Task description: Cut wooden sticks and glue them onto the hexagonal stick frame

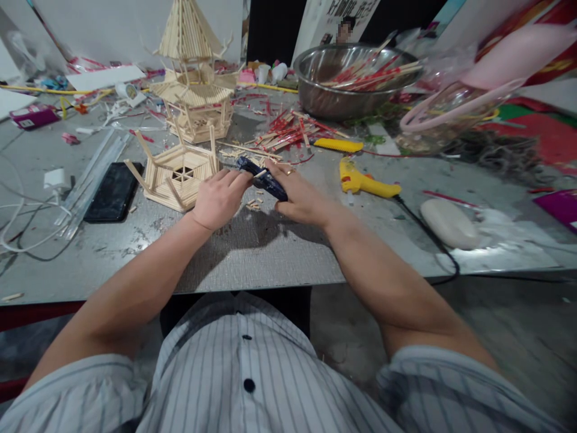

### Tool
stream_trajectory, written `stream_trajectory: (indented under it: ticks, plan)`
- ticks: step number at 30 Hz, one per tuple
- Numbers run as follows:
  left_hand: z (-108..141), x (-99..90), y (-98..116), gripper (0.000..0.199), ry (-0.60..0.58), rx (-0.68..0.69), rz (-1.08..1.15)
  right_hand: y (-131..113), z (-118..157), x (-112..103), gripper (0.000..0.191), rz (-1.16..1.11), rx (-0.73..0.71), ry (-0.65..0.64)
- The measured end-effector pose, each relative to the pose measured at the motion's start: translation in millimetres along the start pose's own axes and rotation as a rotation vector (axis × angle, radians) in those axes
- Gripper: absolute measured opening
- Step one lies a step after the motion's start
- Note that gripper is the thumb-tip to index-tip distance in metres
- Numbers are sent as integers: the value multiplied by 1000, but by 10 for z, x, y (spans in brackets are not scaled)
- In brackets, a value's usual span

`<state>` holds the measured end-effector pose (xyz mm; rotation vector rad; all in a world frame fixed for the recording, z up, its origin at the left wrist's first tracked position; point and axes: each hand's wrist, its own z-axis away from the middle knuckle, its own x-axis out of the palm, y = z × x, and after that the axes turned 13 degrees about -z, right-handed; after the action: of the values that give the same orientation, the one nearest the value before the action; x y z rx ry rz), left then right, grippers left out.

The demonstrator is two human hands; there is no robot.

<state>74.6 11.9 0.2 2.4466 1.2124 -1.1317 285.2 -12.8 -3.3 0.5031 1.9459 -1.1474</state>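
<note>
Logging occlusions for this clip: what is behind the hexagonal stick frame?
Behind the hexagonal stick frame stands a tiered stick pagoda. The frame's posts cover bits of the pagoda's base, which cannot be seen; the left hand hides the frame's near right part.

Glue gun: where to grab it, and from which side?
By the handle of the yellow glue gun, likely from above on the near side, using the right hand once free. The gun lies on the table; its slim handle points right, clear of the bulkier body, with the black cord trailing from its end.
</note>
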Motion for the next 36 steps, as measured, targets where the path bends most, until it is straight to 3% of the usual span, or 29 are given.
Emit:
stream_trajectory:
  ticks: [8, 19, 29, 36]
  plan:
    - [-8, 106, -118, 31, 155, 160, 9, 8, 0, -13, 95, -27, 0, -22]
    - [-19, 176, -197, 26, 139, 177, 81, 48, 18, -8, 91, -32, -53, -25]
    - [-11, 112, -218, 21, 92, 129, 68, -15, 21, -46, 91, 53, -45, -45]
    - [-17, 25, -217, 14, 163, 117, -11, 1, 24, -60, 95, 120, -70, -21]
